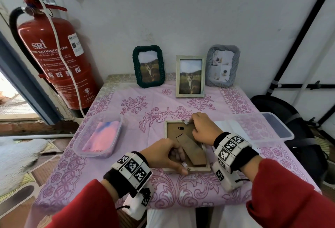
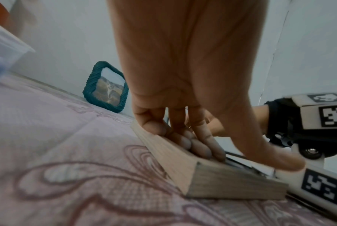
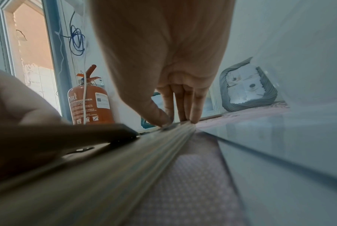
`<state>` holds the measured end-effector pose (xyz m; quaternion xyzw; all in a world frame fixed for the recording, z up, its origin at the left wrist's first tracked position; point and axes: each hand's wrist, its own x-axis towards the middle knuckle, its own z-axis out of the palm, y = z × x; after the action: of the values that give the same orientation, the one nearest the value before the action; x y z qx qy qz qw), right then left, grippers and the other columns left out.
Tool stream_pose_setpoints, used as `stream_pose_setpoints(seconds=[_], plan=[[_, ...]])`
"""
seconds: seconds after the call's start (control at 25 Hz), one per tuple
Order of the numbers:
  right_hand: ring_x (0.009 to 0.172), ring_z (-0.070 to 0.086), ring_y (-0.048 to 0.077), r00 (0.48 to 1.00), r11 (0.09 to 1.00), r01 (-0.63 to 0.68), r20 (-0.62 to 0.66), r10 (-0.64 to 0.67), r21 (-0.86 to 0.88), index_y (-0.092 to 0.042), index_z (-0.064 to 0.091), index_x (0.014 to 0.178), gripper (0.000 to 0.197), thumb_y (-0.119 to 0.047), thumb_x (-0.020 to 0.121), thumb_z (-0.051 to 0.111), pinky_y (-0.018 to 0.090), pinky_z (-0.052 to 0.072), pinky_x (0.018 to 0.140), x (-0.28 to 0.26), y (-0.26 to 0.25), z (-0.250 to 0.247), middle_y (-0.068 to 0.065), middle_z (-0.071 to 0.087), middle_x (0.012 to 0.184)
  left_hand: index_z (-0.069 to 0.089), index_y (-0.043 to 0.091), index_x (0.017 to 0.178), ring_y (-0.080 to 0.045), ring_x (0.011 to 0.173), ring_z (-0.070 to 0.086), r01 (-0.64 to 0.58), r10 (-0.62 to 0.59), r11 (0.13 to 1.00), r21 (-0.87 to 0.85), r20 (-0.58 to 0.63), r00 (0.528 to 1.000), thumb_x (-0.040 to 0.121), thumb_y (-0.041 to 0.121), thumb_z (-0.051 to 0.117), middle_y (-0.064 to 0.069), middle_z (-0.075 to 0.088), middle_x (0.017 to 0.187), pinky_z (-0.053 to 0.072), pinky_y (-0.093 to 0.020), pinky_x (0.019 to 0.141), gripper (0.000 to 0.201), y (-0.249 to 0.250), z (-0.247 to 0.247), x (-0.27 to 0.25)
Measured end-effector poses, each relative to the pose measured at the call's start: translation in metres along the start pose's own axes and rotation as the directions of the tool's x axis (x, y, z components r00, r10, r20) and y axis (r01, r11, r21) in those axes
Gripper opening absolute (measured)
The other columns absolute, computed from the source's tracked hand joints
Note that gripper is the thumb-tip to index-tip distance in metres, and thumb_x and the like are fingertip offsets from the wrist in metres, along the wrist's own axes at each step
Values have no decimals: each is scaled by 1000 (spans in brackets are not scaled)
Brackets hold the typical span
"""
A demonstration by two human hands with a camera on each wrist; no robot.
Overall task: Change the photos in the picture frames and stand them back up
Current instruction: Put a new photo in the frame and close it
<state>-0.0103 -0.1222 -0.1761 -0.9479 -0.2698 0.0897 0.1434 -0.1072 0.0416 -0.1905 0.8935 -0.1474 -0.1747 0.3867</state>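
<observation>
At the face-down frame (image 1: 173, 133), left hand (image 1: 163, 153) and right hand (image 1: 204, 129) clamp fingers on opposite ends, half hiding its clips (image 1: 186, 122).

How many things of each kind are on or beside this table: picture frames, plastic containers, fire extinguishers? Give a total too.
Picture frames: 4 (green frame, wooden standing frame, grey frame, face-down frame)
Plastic containers: 2 (left container, right container)
Fire extinguisher: 1
Total: 7

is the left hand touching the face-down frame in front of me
Touching. The left wrist view shows the left hand with curled fingers pressed onto the face-down frame, no gap.
</observation>
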Motion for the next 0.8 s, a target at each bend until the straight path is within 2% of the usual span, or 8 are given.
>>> stream_pose_setpoints(seconds=[0.16, 0.24, 0.32, 0.4, 0.48, 0.6, 0.68, 0.8], plan=[[117, 37, 28, 1000, 1000, -7, 2, 7, -20, -3, 48, 117, 38, 1, 80, 47, 35, 39, 97, 1, 0, 1, 15, 44, 121, 71, 13, 80, 3, 63, 56, -36, 34, 998, -44, -45, 998, 58, 23, 88, 5, 65, 73, 40, -7, 57, 30, -6, 2, -1], [117, 37, 28, 1000, 1000, -6, -4, 6, -16, -5, 48, 118, 39, 1, 80, 47, 35, 40, 97, 2, 0, 2, 15, 43, 121, 72, 8, 80, 0, 64, 60, -51, 44, 993, -108, -61, 997, 59, 18, 88, -4, 69, 75, 43, -9, 59, 28, -8, 4, -2], [118, 36, 27, 1000, 1000, -9, -7, 9, 5, -7, 49, 119, 40, 2, 80, 47, 35, 40, 97, 1, 1, 2, 14, 43, 121, 73, 3, 82, -13, 73, 65, -64, 55, 987, -148, -65, 996, 62, 14, 86, -16, 72, 83, 51, -20, 65, 27, -10, 5, -3], [117, 36, 27, 1000, 1000, -5, -7, 5, 18, -8, 49, 119, 41, 3, 80, 46, 34, 39, 96, 1, 1, 2, 14, 43, 120, 74, 0, 86, -24, 81, 66, -85, 75, 985, -150, -74, 994, 63, 12, 85, -19, 71, 89, 54, -35, 77, 28, -10, 6, -3], [116, 36, 27, 1000, 1000, -2, -10, 2, 30, -9, 50, 119, 41, 3, 80, 46, 32, 38, 95, 1, 2, 2, 14, 43, 119, 74, -2, 89, -31, 90, 64, -118, 109, 984, -133, -76, 991, 65, 11, 83, -19, 71, 91, 51, -41, 84, 29, -9, 6, -4], [115, 36, 26, 1000, 999, 7, -16, -6, 47, -11, 52, 119, 41, 3, 81, 46, 32, 38, 93, 1, 3, 3, 13, 43, 117, 75, -2, 89, -36, 92, 60, -134, 130, 984, -117, -46, 990, 67, 11, 82, -21, 68, 91, 49, -47, 85, 26, -9, 7, -4], [114, 36, 26, 1000, 998, 15, -22, -14, 58, -13, 53, 118, 41, 3, 81, 46, 30, 37, 91, 1, 3, 3, 13, 43, 115, 75, 1, 89, -35, 93, 58, -121, 120, 987, -109, -21, 993, 69, 13, 81, -18, 67, 92, 48, -48, 86, 24, -8, 6, -3], [113, 36, 26, 1000, 998, 24, -22, -22, 60, -15, 54, 119, 43, 3, 81, 46, 28, 34, 88, 1, 3, 4, 12, 42, 113, 74, 2, 92, -19, 93, 56, -122, 124, 988, -95, 7, 992, 71, 12, 80, -4, 62, 89, 47, -45, 92, 24, -7, 6, -3]])
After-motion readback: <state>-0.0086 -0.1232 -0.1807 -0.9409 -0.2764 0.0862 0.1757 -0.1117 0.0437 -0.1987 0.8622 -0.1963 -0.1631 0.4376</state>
